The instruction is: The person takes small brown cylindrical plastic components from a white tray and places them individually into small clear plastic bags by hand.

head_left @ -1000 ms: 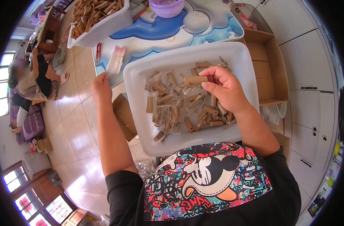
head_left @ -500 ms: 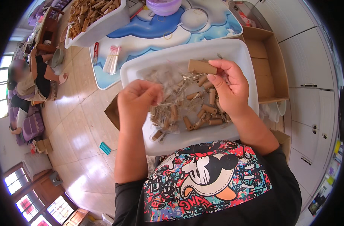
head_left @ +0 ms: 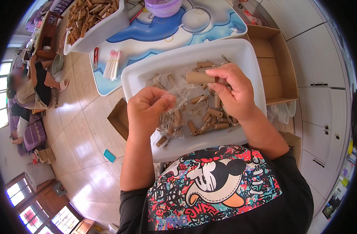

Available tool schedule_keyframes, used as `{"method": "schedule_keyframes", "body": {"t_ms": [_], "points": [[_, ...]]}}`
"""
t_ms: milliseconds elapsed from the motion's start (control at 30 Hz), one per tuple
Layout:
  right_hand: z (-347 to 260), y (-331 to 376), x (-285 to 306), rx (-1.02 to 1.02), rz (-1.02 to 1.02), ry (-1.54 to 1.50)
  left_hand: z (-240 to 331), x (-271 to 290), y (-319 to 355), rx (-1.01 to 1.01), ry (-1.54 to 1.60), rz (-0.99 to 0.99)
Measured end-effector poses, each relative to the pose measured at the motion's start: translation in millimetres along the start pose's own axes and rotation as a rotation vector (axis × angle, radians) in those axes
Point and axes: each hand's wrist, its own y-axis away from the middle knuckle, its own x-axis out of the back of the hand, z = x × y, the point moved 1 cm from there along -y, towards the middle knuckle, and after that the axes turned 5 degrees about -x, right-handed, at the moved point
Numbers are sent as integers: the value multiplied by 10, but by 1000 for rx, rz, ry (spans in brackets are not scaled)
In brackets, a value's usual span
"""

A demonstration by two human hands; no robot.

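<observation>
Between the thumb and fingers of my right hand [head_left: 234,87] is a light-brown cylinder [head_left: 198,77], lying level over a white plastic tub [head_left: 137,74]. My left hand [head_left: 150,107] is closed in a pinch on a clear plastic bag [head_left: 181,95], whose film spreads toward the cylinder. Inside the tub below lie several similar brown cylinders [head_left: 214,112] with thin metal pieces attached, some of them wrapped in clear film. The far end of the held cylinder points left, near the bag; whether they touch I cannot tell.
Behind the tub is a blue-and-white patterned table [head_left: 127,50] with a red cutter [head_left: 95,58], a bundle of clear bags [head_left: 112,65] and a purple bowl [head_left: 162,7]. A grey bin [head_left: 96,39] of brown pieces stands far left. Cardboard box [head_left: 278,62] at right; people sit at left.
My right hand has brought the cylinder slightly left and down. My left hand has shifted a little right and down, and more of the bag's film now shows between the hands.
</observation>
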Motion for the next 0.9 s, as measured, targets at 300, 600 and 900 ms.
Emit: {"method": "schedule_keyframes", "body": {"t_ms": [300, 600, 900], "points": [[70, -28, -15, -105, -258, -59, -21, -118, -54, 188, -79, -221], [49, 6, -37, -517, -226, -249, -180, -162, -82, 430, 326, -330], [57, 8, -109, 43, -194, 136, -267, -200, -105, 415, 504, -204]]}}
